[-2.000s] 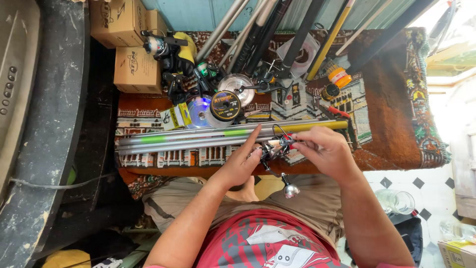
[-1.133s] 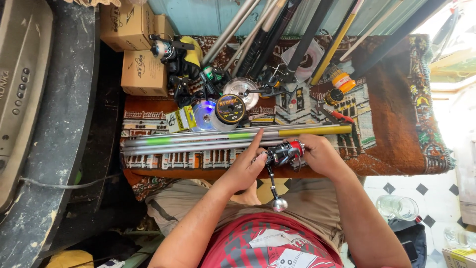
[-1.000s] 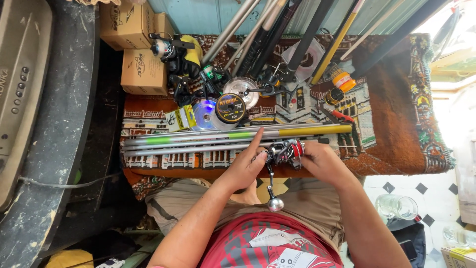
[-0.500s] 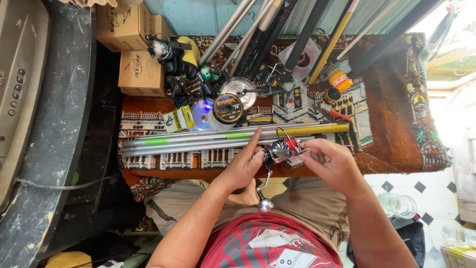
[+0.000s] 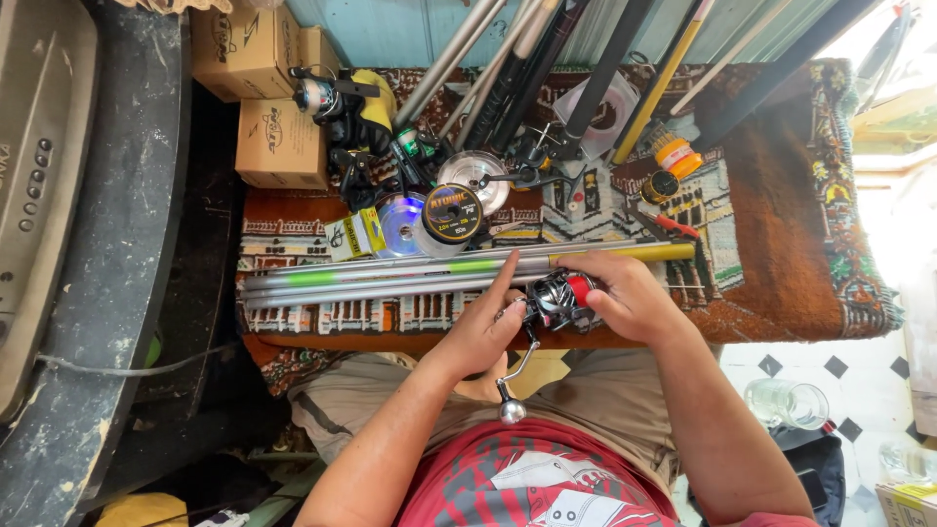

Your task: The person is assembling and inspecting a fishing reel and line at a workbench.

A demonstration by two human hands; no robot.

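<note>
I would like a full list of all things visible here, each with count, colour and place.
fishing reel: one, black and red, held in both hands
fishing rods: a few, grey, green and yellow, lying across the rug
rug: one, brown patterned
line spools: several, behind the rods
cardboard boxes: three, brown, far left
leaning rods: many, against the wall
glass jar: one, clear, on the floor
left hand: on the reel
right hand: on the reel

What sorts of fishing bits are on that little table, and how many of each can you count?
Reel held in both hands: 1
Loose reels at the back of the table: about 3, tangled, hard to separate
Line spools: 3, counting the silver spool and clear one
Rod sections lying across the table: 3
Cardboard boxes: 3
Total: about 13
</note>
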